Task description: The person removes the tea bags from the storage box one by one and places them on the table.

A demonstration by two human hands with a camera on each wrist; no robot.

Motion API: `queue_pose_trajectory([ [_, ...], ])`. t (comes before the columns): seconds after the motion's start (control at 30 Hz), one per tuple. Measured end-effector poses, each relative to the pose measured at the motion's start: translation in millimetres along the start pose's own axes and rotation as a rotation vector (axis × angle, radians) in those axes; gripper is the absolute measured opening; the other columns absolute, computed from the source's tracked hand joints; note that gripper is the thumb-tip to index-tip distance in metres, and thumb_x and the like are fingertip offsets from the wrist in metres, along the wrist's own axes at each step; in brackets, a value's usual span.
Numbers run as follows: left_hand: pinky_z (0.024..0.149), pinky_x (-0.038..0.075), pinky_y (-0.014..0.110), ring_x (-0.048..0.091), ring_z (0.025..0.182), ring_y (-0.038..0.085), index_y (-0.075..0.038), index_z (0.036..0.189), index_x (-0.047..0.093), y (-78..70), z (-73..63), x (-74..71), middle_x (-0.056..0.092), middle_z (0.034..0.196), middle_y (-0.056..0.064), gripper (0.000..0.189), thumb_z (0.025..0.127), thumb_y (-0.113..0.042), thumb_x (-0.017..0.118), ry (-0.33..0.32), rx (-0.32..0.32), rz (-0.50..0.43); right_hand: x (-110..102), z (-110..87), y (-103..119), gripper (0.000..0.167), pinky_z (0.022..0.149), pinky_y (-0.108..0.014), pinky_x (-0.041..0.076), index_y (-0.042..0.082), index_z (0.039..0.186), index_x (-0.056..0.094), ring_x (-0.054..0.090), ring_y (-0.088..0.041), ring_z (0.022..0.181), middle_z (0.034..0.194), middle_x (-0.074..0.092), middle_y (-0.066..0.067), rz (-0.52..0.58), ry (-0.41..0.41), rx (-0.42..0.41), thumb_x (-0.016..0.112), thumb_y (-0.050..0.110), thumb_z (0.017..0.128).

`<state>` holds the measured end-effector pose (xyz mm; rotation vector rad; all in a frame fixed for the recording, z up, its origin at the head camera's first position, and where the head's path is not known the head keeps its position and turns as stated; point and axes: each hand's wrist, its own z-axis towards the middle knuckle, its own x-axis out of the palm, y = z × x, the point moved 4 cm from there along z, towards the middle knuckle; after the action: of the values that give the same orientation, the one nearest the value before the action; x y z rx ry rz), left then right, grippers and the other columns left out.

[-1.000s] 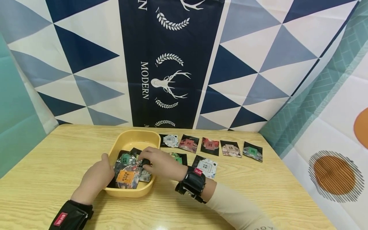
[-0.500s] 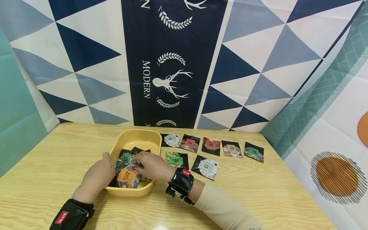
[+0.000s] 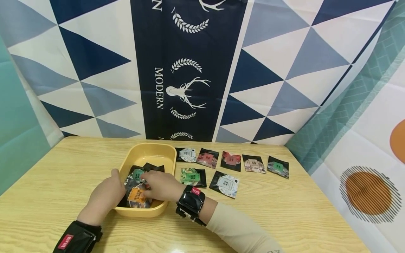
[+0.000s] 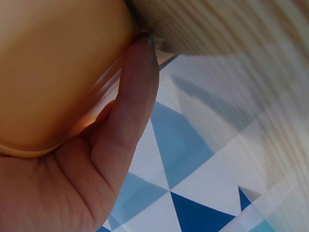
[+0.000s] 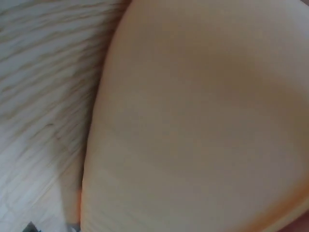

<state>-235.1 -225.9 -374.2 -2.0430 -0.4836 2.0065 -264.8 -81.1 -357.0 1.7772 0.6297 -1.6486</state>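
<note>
A yellow plastic tub (image 3: 155, 212) stands on the table with several black sachets bunched in its near part. My left hand (image 3: 105, 195) grips its left side. In the left wrist view, a finger (image 4: 130, 92) lies along the outer wall (image 4: 53, 72). My right hand (image 3: 162, 186) reaches over the right rim and pinches the sachet with an orange label (image 3: 137, 195), thumb on its printed face. Its fingertips overlap a green-labelled sachet (image 3: 136, 174) just behind. The tub's outer wall (image 5: 193, 116) fills most of the right wrist view, leaving the fingers hidden.
Right of the tub, sachets lie flat in a back row, among them a red one (image 3: 231, 160) and a green-labelled one (image 3: 278, 167) at the end. Two more, one green (image 3: 191, 177) and one white (image 3: 226, 183), lie nearer. A patterned cloth (image 3: 181, 105) hangs behind the table.
My right hand has shifted left inside the tub, onto the orange-labelled sachet. A greyish sachet seen at the tub's right side is no longer visible there. My left hand stays put.
</note>
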Motion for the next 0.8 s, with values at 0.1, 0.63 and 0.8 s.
queue_pose_trajectory([
  [0.1,0.042,0.037,0.031,0.052,0.047,0.019,0.02,0.119,0.026,-0.2,-1.2,0.1,0.052,0.059,0.013,0.037,0.093,-0.004,0.034,-0.025,0.025,-0.005,1.8,2.0,1.9,0.062,0.069,-0.023,0.048,0.017,0.138,0.045,0.057,-0.008,0.104,0.122,0.057,0.001,-0.018,0.012,0.022,0.065,0.042,0.084],
  [0.63,0.041,0.037,0.031,0.05,0.046,0.019,0.021,0.118,0.026,0.8,-1.8,0.1,0.051,0.059,0.013,0.038,0.089,-0.003,0.036,-0.028,0.041,-0.022,10.9,6.4,15.4,0.05,0.062,-0.022,0.039,0.019,0.113,0.056,0.047,-0.009,0.08,0.093,0.051,0.004,-0.189,0.019,0.005,0.066,0.054,0.078],
  [0.8,0.041,0.036,0.031,0.049,0.046,0.019,0.02,0.117,0.027,-0.3,-1.5,0.0,0.05,0.058,0.013,0.037,0.09,-0.003,0.036,-0.027,0.04,-0.019,11.1,6.0,15.8,0.041,0.062,-0.021,0.036,0.02,0.101,0.055,0.042,-0.01,0.08,0.092,0.046,0.003,-0.159,0.024,0.016,0.068,0.051,0.077],
])
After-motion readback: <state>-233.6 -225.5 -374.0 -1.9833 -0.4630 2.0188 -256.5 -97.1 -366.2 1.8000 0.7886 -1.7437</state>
